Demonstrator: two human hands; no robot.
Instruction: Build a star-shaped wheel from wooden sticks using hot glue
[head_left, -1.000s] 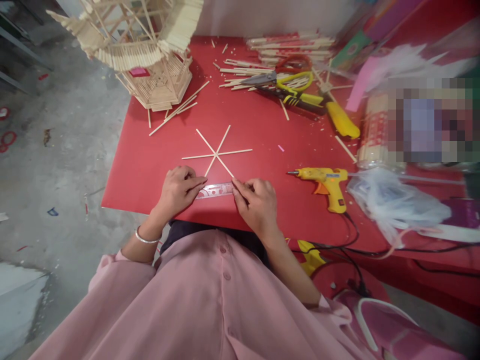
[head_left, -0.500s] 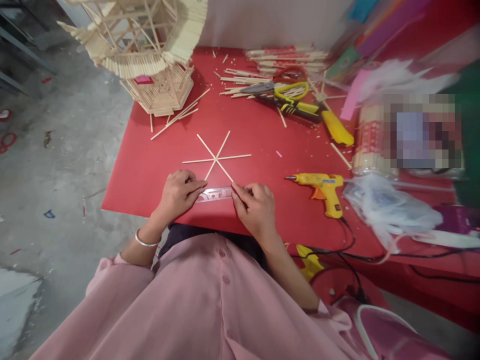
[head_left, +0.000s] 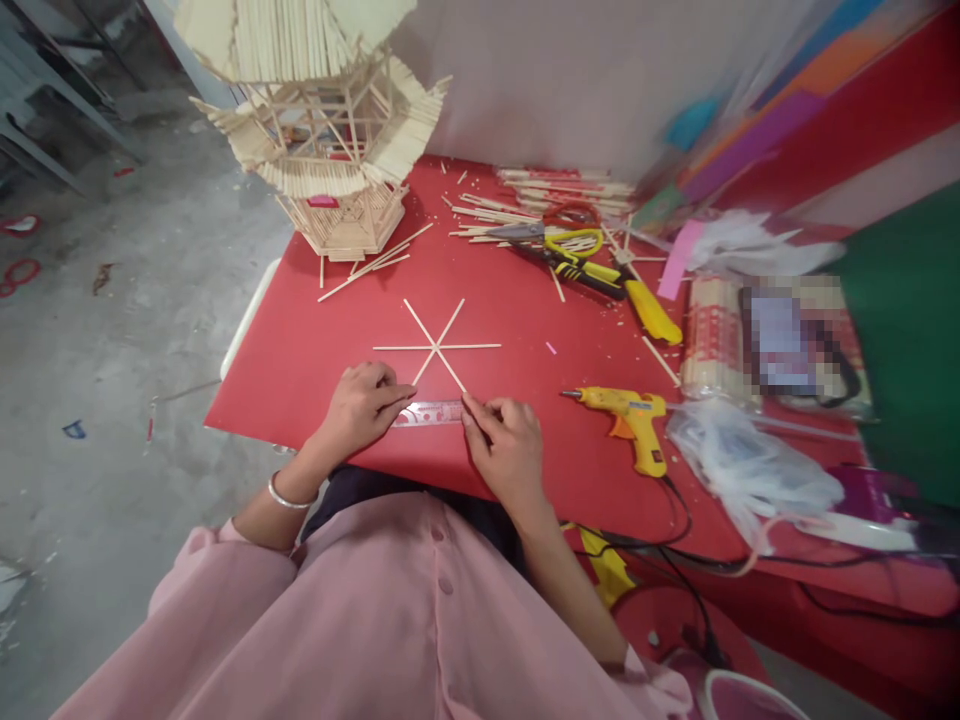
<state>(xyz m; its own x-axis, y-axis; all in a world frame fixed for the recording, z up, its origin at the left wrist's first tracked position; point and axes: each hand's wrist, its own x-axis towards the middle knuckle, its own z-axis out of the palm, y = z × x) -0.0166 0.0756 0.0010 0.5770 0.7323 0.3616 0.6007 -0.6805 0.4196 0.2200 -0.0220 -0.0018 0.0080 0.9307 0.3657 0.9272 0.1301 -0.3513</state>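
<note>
Just nearer the person than the stick star, a ruler lies flat on the red desk. The left hand pinches one end and the right hand the other (a yellow glue gun lies right of the star).

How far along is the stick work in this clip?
Done: a six-armed stick star lies on the red table. In hand: left hand and right hand hold a ruler at its near tips. Remaining: glue gun and loose sticks lie untouched.
</note>
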